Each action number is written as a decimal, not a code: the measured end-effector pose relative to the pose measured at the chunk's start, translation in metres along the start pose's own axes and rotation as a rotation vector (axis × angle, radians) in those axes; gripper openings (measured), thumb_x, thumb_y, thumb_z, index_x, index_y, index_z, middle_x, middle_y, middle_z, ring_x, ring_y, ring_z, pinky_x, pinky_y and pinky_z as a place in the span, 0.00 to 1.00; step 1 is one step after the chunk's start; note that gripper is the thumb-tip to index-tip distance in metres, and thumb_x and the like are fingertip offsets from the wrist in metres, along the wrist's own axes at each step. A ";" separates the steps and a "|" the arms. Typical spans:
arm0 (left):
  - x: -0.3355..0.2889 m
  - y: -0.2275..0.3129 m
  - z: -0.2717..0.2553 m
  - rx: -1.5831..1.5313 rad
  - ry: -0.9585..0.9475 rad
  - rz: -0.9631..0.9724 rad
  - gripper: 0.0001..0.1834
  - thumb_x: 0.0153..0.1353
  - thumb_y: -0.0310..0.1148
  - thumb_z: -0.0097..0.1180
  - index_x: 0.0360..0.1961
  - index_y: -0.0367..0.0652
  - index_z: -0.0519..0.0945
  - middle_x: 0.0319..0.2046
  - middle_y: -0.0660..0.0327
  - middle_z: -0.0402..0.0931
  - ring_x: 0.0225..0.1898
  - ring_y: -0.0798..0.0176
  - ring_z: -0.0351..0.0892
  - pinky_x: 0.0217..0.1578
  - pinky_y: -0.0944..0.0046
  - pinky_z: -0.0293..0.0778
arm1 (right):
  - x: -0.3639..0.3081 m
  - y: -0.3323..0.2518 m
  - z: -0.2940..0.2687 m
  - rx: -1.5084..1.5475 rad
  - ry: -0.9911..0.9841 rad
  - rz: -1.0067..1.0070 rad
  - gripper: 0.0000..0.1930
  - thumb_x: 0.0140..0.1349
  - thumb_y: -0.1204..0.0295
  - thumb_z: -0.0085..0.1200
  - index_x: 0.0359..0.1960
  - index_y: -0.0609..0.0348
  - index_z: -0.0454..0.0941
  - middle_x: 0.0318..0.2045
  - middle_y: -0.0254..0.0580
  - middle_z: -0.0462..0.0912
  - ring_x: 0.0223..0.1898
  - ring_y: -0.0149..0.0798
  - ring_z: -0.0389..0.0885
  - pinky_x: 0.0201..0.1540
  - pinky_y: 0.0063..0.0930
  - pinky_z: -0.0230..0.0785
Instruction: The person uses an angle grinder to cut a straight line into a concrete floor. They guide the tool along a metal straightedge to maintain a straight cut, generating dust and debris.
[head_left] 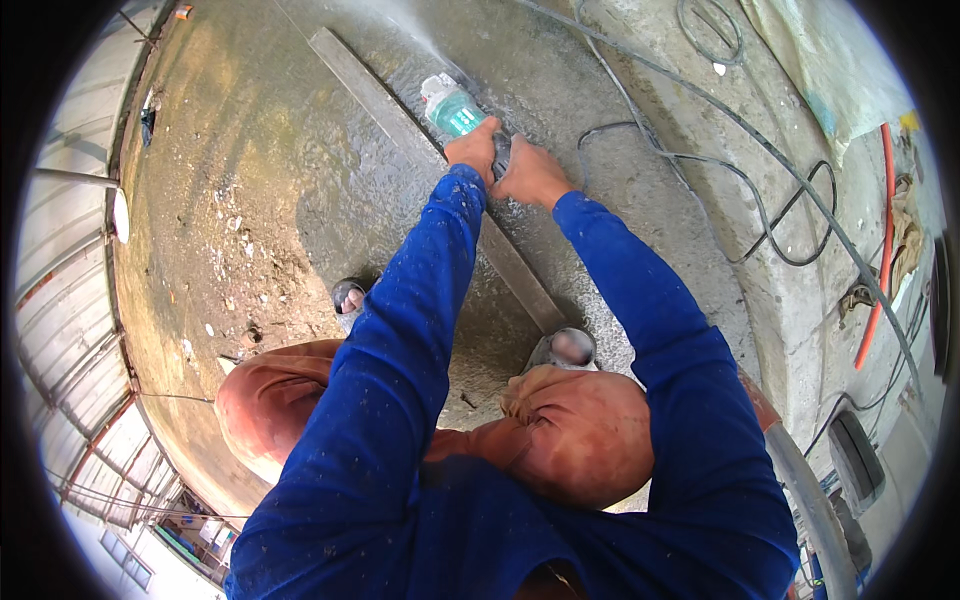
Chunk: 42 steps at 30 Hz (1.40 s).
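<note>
An angle grinder (456, 112) with a teal body and pale head is held out at arm's length in front of me. My left hand (473, 150) wraps round its body behind the teal part. My right hand (532, 174) grips the dark rear end, close beside the left. Under and beside the tool lies a long, narrow grey slab strip (520, 278), running from far left toward my right foot (570, 347). A pale plume of dust or spray (415, 38) streams away beyond the grinder's head. The disc itself I cannot make out.
My left foot (350, 298) stands on the wet, gritty ground left of the strip. Dark cables (740, 175) loop over the ground at right, near an orange-red rod (889, 230) and a pale sheet (835, 60). Small rubble (235, 225) lies at left, before a corrugated wall (65, 240).
</note>
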<state>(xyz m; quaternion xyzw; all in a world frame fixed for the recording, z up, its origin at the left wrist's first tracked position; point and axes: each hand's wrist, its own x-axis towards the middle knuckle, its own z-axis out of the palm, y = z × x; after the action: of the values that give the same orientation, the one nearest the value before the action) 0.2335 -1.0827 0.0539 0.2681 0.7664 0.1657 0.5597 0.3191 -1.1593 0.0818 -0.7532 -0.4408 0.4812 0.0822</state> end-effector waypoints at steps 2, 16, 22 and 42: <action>0.008 -0.002 -0.001 -0.026 -0.017 -0.013 0.34 0.41 0.40 0.71 0.47 0.26 0.78 0.39 0.52 0.80 0.36 0.55 0.80 0.38 0.52 0.76 | -0.002 -0.003 -0.002 -0.021 0.011 -0.008 0.43 0.41 0.61 0.72 0.57 0.70 0.65 0.47 0.61 0.81 0.52 0.58 0.80 0.54 0.45 0.74; -0.002 -0.022 0.004 -0.062 -0.017 0.000 0.32 0.41 0.39 0.72 0.44 0.25 0.77 0.38 0.50 0.80 0.33 0.55 0.79 0.35 0.51 0.76 | -0.014 0.016 0.009 0.031 0.062 -0.013 0.42 0.39 0.62 0.72 0.55 0.71 0.65 0.43 0.65 0.81 0.49 0.62 0.80 0.50 0.47 0.73; -0.010 -0.022 0.006 -0.038 0.003 0.012 0.32 0.41 0.40 0.72 0.44 0.26 0.78 0.39 0.51 0.80 0.34 0.55 0.79 0.37 0.51 0.75 | -0.014 0.016 0.005 0.027 -0.016 0.014 0.45 0.40 0.61 0.74 0.59 0.66 0.63 0.48 0.61 0.80 0.53 0.58 0.79 0.55 0.46 0.73; 0.020 -0.042 0.013 -0.013 0.039 0.088 0.30 0.43 0.39 0.71 0.44 0.26 0.80 0.37 0.52 0.82 0.31 0.55 0.82 0.35 0.53 0.77 | -0.014 0.022 0.013 0.033 0.054 -0.034 0.45 0.38 0.60 0.73 0.58 0.70 0.64 0.46 0.64 0.81 0.51 0.60 0.80 0.53 0.45 0.74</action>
<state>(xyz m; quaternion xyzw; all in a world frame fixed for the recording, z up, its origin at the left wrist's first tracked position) 0.2319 -1.1051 0.0110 0.2947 0.7635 0.2005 0.5385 0.3198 -1.1868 0.0719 -0.7567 -0.4433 0.4666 0.1148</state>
